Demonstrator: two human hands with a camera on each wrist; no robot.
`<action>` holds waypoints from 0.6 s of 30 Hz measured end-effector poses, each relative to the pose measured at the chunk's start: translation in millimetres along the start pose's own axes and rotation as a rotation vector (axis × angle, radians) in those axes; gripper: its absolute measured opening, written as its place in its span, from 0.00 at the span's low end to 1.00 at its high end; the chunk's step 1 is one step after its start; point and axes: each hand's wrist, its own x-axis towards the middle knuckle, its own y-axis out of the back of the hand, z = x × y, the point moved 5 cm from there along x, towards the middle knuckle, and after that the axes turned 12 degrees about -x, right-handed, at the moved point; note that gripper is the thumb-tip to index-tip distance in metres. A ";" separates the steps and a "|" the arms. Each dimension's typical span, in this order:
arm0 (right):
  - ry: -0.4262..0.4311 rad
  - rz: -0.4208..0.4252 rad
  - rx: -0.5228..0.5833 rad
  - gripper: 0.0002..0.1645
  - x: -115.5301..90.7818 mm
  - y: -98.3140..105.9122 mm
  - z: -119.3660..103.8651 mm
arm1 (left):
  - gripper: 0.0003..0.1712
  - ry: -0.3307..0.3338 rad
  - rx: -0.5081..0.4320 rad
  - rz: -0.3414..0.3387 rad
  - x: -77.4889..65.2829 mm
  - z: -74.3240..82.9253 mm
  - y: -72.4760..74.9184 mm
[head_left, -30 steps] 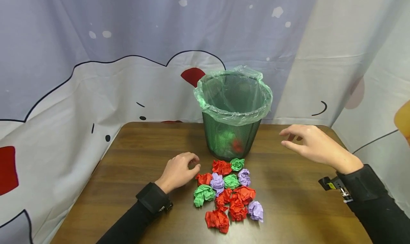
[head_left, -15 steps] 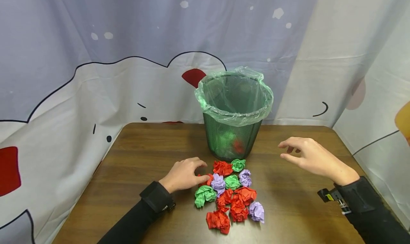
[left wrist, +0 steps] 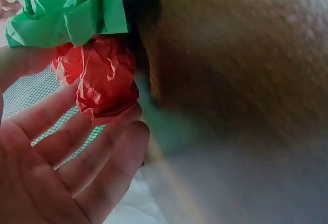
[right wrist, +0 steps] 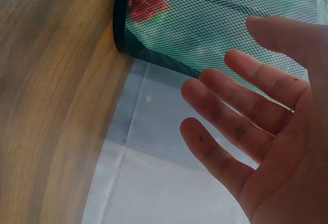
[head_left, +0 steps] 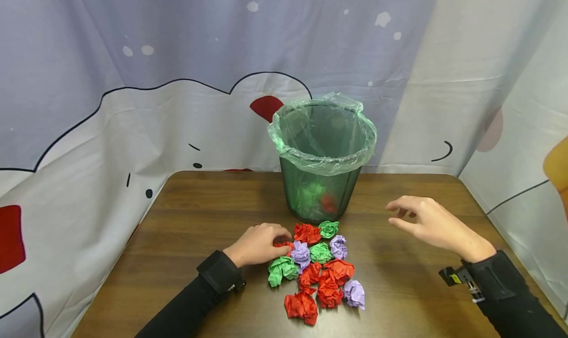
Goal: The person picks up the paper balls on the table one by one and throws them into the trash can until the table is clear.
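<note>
My left hand [head_left: 259,244] reaches over the left side of a cluster of crumpled paper balls on the table. Its thumb and fingers close round a red paper ball [left wrist: 106,83], which they partly cover in the head view. Just in front of that hand lies a green paper ball [left wrist: 66,16], and a purple paper ball [head_left: 301,255] sits beside the thumb. My right hand [head_left: 428,224] hovers over the right side of the table, fingers relaxed and holding nothing. In the right wrist view its spread fingers overlap the mesh bin [right wrist: 215,29].
Behind the cluster stands the mesh bin, lined with a green plastic bag [head_left: 328,165]; red and green paper shows through its wall. Several more red, green and purple balls lie nearer me. A printed curtain [head_left: 177,126] hangs behind the wooden table [head_left: 208,195].
My left hand has moved right and slightly toward me, from beside the cluster onto the red paper ball, and closed round it. My right hand has sunk a little toward the table.
</note>
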 end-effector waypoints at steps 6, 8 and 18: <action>-0.012 -0.013 0.012 0.12 -3.5 -5.8 3.2 | 0.14 -0.025 -0.024 -0.016 0.1 0.8 -0.6; -0.017 -0.014 0.016 0.12 -4.3 -7.4 4.1 | 0.14 -0.034 -0.049 -0.029 0.0 0.5 -1.0; -0.020 -0.017 0.046 0.12 -7.4 -11.7 4.3 | 0.16 -0.043 -0.149 -0.100 -2.2 -0.7 -3.2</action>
